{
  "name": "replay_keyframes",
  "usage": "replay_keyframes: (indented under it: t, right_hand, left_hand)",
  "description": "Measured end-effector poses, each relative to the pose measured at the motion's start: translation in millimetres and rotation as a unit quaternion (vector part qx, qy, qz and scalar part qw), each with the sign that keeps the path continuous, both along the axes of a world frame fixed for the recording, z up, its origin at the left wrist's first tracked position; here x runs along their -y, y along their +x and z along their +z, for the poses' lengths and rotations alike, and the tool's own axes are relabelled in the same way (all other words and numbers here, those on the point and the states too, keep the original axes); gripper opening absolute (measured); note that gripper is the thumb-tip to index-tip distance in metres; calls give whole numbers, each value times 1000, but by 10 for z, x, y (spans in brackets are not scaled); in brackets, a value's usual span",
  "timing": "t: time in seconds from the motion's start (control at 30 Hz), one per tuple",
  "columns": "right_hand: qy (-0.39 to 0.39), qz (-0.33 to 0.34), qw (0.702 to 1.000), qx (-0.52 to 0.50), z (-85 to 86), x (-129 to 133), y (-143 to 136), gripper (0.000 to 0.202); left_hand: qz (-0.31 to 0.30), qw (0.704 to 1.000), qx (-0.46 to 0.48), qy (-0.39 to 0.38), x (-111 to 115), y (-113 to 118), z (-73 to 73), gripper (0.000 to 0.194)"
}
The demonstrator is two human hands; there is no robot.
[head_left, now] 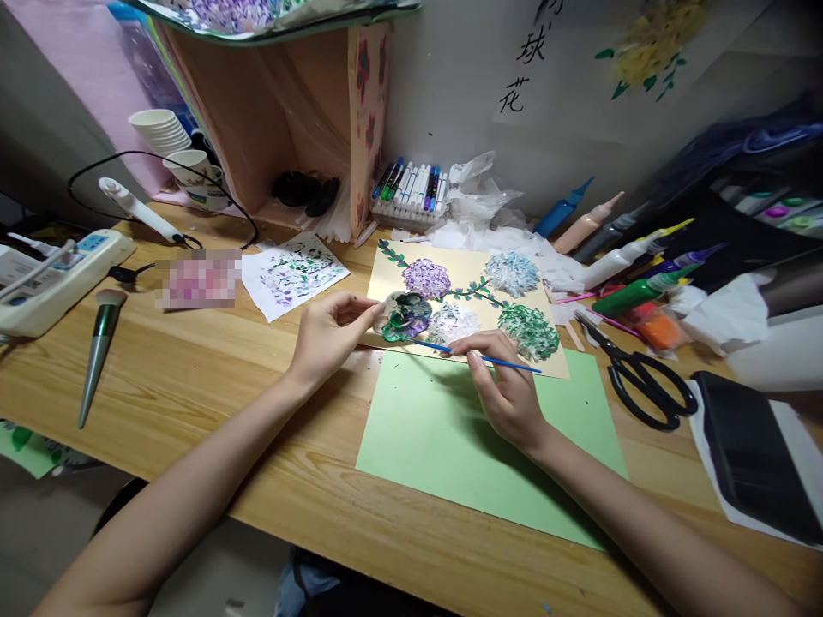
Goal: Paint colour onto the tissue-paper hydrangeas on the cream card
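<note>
My left hand (335, 330) pinches the edge of a small round paint palette (404, 315) smeared with green, white, purple and dark paint. In my right hand (501, 377) is a thin blue paintbrush (432, 346), its tip at the palette's lower edge. Behind and below both hands lies a cream sheet (386, 270) painted with flower clusters: a purple one (427, 278), a light blue one (512, 272), a whitish one (453, 322) and a green one (528, 331). Painted leafy stems run between them. The sheet overlaps a light green sheet (437, 437).
Black scissors (649, 381) and a dark phone-like slab (752, 454) lie at right, below several paint bottles (643, 291). Markers (411, 187) stand at the back. A paint-blotted tissue (294, 272), a makeup-style brush (101, 347) and a power strip (57, 283) are at left.
</note>
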State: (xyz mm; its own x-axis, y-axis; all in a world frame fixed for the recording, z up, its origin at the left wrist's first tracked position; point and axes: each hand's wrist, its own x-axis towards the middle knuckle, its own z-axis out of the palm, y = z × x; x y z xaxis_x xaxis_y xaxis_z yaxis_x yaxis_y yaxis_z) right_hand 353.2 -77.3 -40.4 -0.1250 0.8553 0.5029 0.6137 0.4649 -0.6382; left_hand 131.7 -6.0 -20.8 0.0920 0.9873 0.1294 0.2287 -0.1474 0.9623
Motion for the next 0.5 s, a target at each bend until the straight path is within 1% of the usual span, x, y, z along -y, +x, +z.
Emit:
replay_keyframes:
  t: [0.2,0.33,0.5]
  right_hand:
    - [-7,17,1000,5,18,9,-4,18]
    - [-4,30,999,14,36,20,-18,18]
    - [-10,33,999,1,47,29,-35,17]
  left_hand:
    - [-10,999,-22,23,26,2,6,18]
    - [-16,999,-16,32,26,-1,-3,16]
    - [-13,1000,4,17,0,-3,-24,16]
